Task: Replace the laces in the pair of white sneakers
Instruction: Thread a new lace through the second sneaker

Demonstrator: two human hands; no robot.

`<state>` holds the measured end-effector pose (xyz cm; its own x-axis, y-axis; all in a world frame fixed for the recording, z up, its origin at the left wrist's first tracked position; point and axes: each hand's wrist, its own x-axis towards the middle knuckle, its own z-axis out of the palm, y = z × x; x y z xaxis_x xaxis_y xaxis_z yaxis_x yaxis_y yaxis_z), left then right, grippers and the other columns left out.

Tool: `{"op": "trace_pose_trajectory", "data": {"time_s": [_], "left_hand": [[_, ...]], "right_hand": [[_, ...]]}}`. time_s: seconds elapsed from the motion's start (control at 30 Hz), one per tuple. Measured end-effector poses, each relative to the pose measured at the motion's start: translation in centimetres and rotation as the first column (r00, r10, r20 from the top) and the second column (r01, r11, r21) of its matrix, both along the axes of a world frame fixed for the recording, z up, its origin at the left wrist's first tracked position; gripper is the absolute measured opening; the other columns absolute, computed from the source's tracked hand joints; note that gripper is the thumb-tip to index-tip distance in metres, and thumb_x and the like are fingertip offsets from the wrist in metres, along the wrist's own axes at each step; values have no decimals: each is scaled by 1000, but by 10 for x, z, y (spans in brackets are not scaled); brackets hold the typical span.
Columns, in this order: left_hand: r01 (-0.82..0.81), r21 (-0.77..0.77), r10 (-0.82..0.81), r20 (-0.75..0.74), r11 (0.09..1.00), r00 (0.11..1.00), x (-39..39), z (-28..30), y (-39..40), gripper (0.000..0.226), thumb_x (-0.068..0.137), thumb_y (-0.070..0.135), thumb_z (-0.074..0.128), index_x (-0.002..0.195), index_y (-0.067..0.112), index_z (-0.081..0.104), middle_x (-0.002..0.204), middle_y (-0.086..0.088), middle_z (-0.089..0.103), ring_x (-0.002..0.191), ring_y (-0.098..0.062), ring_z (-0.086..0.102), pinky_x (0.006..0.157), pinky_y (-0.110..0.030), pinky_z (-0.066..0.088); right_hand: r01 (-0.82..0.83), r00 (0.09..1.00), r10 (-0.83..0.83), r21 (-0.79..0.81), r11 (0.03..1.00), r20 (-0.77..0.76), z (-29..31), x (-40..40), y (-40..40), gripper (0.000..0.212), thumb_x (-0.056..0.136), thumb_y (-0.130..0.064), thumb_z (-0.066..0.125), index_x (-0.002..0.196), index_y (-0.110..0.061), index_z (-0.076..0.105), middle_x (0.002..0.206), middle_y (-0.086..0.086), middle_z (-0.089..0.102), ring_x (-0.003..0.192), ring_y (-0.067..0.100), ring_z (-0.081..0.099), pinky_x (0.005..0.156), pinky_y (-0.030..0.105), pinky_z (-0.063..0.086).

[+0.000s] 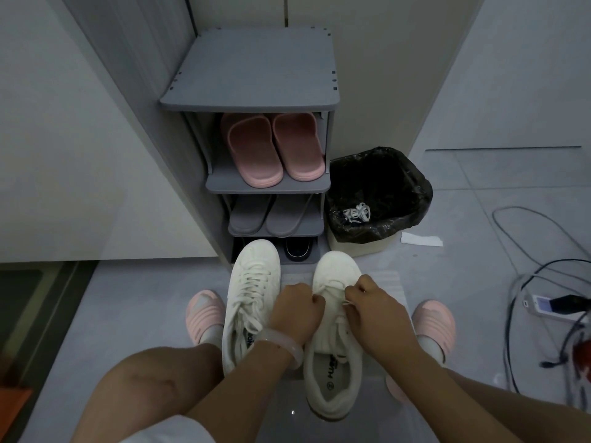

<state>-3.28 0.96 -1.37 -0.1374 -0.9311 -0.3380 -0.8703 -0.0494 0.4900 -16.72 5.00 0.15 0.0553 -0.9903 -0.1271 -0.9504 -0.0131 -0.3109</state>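
A grey plastic shoe rack (252, 100) fills the upper centre of the frame, with pink rubber slippers (275, 148) on its upper shelf. To its right stands a cream bin lined with a black bag (377, 193), old white laces (356, 212) inside. At lower centre, two white sneakers sit side by side on the grey tiled floor (479, 219): the laced left sneaker (249, 298) and the right sneaker (335, 340). Over the right one, the left hand (297, 311) and right hand (374, 308) each pinch its white lace (347, 303), fingers curled.
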Motion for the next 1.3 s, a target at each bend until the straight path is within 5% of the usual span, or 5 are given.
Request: {"op": "trace_pose_trajectory", "data": {"time_s": [0.23, 0.4, 0.7, 1.03, 1.3], "left_hand": [[213, -53, -219, -182, 976, 958, 2, 0, -2, 44, 91, 17, 44, 135, 26, 44, 109, -9, 52, 100, -22, 52, 79, -24, 36], [328, -106, -342, -164, 939, 925, 4, 3, -6, 27, 88, 14, 51, 110, 18, 66, 104, -1, 45, 95, -17, 52, 76, -18, 36], [96, 63, -79, -237, 993, 968, -13, 6, -8, 47, 94, 27, 46, 49, 13, 42, 90, -10, 46, 77, -16, 50, 74, -25, 37], [63, 141, -28, -243, 988, 970, -21, 3, -11, 22, 82, 11, 56, 61, 7, 63, 68, 5, 46, 72, -7, 45, 65, -21, 36], [196, 165, -135, -323, 967, 937, -9, 9, -13, 18, 90, 8, 48, 76, 8, 58, 91, -12, 52, 79, -21, 53, 77, -32, 48]], "right_hand": [[13, 917, -56, 110, 994, 394, 2, 8, 5, 22, 94, -18, 49, 75, -12, 59, 72, -7, 46, 66, 9, 47, 64, 24, 34], [496, 607, -565, 289, 819, 559, 11, -23, -8, 32, 96, -24, 45, 78, -14, 69, 66, -7, 61, 66, 13, 57, 48, 17, 38], [318, 862, -410, 310, 896, 299, -15, -4, -4, 13, 89, -13, 51, 77, -17, 49, 83, 1, 57, 78, 14, 53, 62, 22, 37], [337, 649, -552, 453, 825, 523, -1, -15, -6, 13, 89, -19, 51, 81, -14, 60, 73, -2, 61, 57, 4, 48, 49, 16, 32], [332, 757, -499, 411, 849, 421, -23, 1, -8, 20, 88, -26, 57, 89, -15, 41, 78, -1, 52, 65, 9, 48, 53, 21, 37]]}}
